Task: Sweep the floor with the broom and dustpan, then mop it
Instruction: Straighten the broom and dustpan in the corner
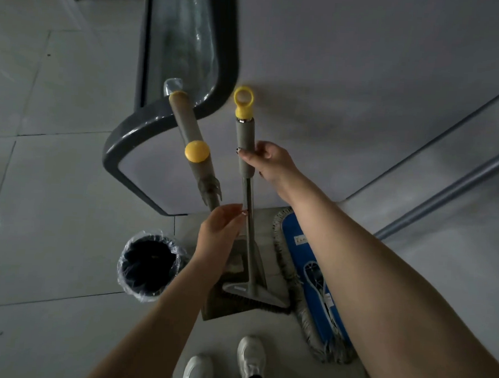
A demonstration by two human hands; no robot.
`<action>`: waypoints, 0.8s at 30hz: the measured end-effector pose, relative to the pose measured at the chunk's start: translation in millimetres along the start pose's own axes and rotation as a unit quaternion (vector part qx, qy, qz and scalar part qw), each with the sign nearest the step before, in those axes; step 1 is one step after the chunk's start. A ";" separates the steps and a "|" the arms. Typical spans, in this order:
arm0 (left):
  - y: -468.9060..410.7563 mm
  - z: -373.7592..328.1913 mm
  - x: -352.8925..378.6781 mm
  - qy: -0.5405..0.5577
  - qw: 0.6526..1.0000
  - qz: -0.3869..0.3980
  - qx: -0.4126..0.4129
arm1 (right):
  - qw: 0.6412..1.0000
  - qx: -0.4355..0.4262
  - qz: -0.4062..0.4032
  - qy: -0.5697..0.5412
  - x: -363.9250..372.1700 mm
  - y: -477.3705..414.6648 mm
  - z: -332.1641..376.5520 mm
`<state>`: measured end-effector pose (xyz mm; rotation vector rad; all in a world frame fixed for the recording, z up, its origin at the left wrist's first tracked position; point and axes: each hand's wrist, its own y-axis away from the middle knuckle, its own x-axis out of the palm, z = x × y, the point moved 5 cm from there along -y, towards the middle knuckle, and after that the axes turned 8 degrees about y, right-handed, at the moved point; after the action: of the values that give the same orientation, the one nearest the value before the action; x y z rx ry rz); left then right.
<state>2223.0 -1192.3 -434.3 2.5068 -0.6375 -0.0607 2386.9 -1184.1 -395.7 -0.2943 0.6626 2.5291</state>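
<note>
I log a plastic-lined bin (148, 266) on the floor tiles. Dustpan handle (192, 147) leans left. Left hand (219, 231) sits at its lower end, fingers together; I cannot tell if they grip. Broom (245, 133) stands upright, head at the dustpan (220, 309). Right hand (266, 160) pinches its grey grip. Blue flat mop (310, 268) lies right.

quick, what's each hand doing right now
Left hand: holding the dustpan handle.
Right hand: holding the broom handle.
</note>
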 end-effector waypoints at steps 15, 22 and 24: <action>43.3 -16.6 1.8 -0.002 0.997 0.054 0.056 | 0.997 -0.056 0.031 -0.033 -2.7 43.1 -13.6; 83.0 -41.0 -12.3 0.017 0.993 0.066 0.094 | 0.994 -0.095 0.004 -0.052 -13.7 92.8 6.3; 91.0 -53.0 -20.7 0.015 0.991 0.075 0.107 | 0.993 -0.111 -0.006 -0.049 -14.8 107.3 22.2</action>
<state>2174.7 -1223.6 -343.8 2.6476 -0.8589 0.1071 2341.6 -1259.9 -329.1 -0.2488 0.3423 2.5895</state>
